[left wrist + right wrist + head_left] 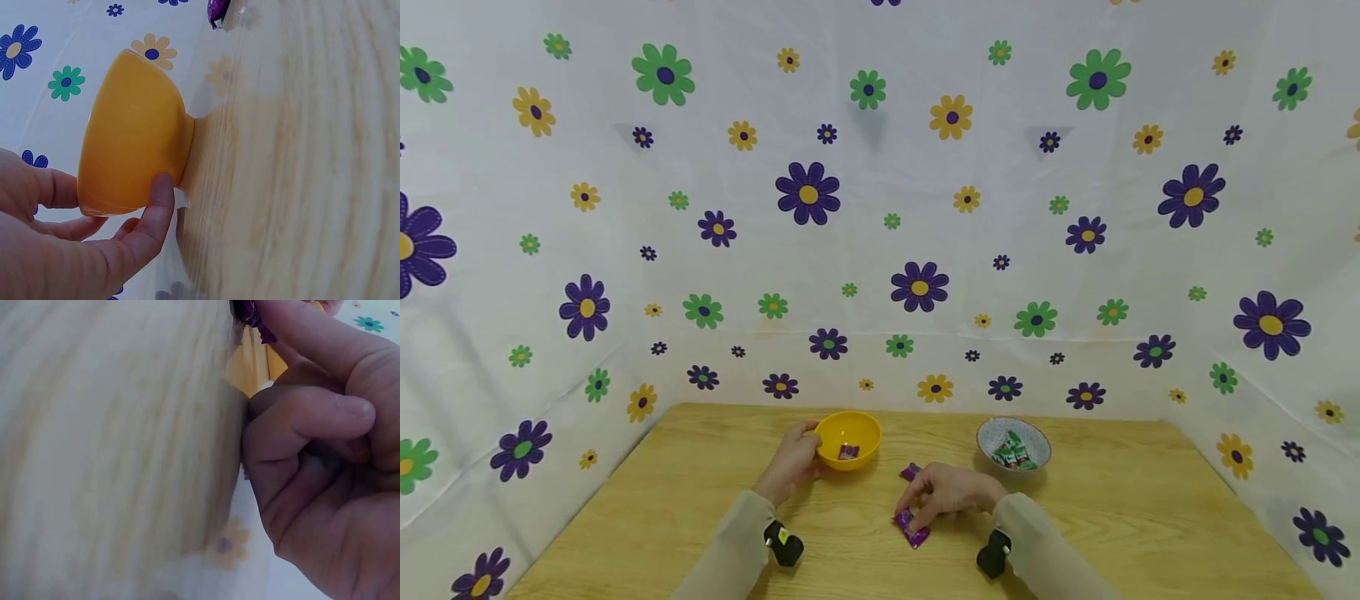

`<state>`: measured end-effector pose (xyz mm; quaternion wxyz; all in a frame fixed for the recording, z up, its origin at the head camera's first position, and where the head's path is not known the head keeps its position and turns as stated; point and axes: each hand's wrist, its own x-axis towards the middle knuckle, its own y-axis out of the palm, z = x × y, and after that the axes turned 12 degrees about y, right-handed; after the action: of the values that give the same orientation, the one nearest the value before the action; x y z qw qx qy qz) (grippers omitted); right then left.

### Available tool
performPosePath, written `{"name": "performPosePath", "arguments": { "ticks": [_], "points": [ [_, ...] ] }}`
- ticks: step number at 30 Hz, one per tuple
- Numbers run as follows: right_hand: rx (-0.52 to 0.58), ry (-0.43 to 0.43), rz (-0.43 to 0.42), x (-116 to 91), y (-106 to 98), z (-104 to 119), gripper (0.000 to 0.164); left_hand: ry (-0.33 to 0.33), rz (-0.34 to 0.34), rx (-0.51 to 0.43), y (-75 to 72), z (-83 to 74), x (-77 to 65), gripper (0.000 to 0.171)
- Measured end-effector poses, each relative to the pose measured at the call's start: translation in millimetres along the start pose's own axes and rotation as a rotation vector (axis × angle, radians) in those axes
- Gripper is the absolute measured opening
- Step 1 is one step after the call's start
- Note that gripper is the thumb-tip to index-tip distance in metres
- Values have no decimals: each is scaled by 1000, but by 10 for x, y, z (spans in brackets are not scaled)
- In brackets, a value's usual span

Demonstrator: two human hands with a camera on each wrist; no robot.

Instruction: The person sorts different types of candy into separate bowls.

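My left hand grips the side of a yellow bowl, thumb at the rim and fingers along the outer wall. In the left wrist view the bowl stands on its foot on the table. A small purple-wrapped candy lies inside it. To the right, my right hand pinches another purple-wrapped candy at the tabletop. Part of this candy shows at the top of the right wrist view, by the fingertips; the other fingers are curled in. A further purple candy lies just behind the right hand.
At the back right stands a pale patterned bowl with several green-wrapped candies in it. The light wooden table ends at a white curtain printed with flowers, which encloses the back and both sides.
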<state>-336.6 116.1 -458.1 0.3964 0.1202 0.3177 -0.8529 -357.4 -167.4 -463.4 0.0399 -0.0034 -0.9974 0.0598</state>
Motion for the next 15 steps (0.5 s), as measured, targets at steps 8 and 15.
{"name": "performPosePath", "arguments": {
  "ticks": [8, 15],
  "points": [
    [-83, 17, -79, -4, 27, 20, 12, -6, -4, 24, -8, 3, 15, 47],
    [-96, 35, -87, -14, 61, 55, 6, -2, -14, 25, -31, 30, 24, 45]
  ]
}}
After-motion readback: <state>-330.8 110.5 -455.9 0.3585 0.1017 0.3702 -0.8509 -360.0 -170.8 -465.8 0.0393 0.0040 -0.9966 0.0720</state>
